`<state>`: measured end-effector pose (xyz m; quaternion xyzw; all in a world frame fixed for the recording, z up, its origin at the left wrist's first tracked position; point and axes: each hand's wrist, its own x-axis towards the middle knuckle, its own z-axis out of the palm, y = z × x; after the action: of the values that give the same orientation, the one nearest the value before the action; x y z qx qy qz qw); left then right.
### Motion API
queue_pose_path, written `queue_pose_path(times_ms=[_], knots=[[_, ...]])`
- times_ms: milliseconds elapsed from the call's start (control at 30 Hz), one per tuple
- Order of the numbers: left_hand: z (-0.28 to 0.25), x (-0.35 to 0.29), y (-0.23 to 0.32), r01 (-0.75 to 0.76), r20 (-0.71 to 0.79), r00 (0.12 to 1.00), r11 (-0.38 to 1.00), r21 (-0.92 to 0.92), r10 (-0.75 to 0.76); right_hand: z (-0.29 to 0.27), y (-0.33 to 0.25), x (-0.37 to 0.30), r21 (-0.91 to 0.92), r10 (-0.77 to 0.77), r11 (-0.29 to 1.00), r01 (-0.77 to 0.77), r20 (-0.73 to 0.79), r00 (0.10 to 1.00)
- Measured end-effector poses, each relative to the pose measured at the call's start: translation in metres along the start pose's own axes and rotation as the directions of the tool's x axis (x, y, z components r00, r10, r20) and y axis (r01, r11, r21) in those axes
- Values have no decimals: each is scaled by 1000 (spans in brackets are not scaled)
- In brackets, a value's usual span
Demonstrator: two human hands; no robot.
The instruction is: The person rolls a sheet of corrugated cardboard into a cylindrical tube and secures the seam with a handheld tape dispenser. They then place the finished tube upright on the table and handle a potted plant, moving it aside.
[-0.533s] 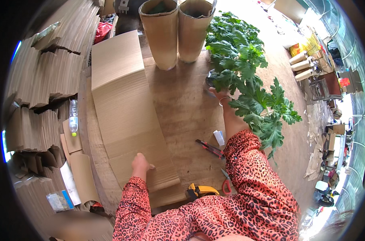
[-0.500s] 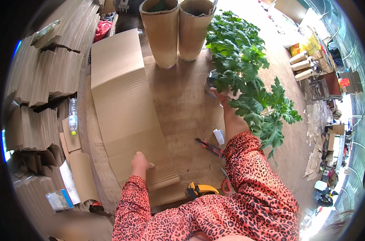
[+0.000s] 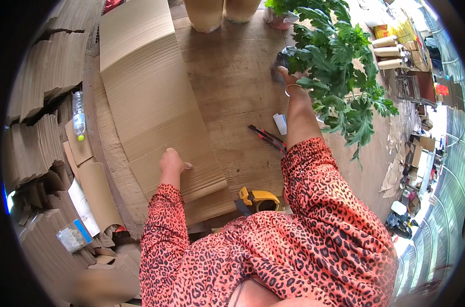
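Observation:
My left hand (image 3: 171, 165) rests on the near part of a long corrugated cardboard sheet (image 3: 150, 97), its thumb held apart to the right. Farther off, my right hand (image 3: 291, 77) is closed on the dark base of a leafy green potted plant (image 3: 335, 61). Its stems and broad leaves lean to the right over my forearm and hide some of my fingers. Between my arms lie a red and black box cutter (image 3: 266, 137) and a small white slip (image 3: 280, 124). A yellow tape dispenser (image 3: 260, 197) sits close to my body.
Two cardboard tubes (image 3: 204, 15) stand at the far edge, with another plant pot (image 3: 281, 19) beside them. Stacks of flat cardboard (image 3: 38, 148) line the left side, near a clear plastic bottle (image 3: 79, 116). Several rolled tubes (image 3: 388, 52) lie at the far right.
The view has tipped down toward me, so the tubes sit higher in it. My right hand and the plant have come nearer, apart from another pot now showing behind. The scissors are now hidden.

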<state>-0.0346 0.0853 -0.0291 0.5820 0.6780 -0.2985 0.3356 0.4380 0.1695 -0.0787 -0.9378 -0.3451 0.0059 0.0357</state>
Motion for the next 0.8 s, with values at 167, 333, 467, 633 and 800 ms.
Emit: queue_pose_path(times_ms=[167, 333, 467, 633, 800], knots=[[-3, -2, -6, 21, 2, 1000, 1000, 8, -21, -79, -43, -70, 291, 90, 946, -146, 198, 976], [9, 4, -12, 45, 2, 999, 999, 2, -45, -95, -91, -147, 287, -141, 945, 158, -78, 987], [7, 5, -9, 60, 10, 998, 998, 5, -60, -50, -144, -68, 589, -263, 752, 294, -140, 954], [1, 0, -6, 47, 21, 999, 999, 2, -47, -37, -176, 90, 541, 218, 804, -249, 122, 968], [0, -4, -9, 70, 30, 997, 997, -27, -70, -52, -192, 113, 360, 287, 885, -296, 80, 954]])
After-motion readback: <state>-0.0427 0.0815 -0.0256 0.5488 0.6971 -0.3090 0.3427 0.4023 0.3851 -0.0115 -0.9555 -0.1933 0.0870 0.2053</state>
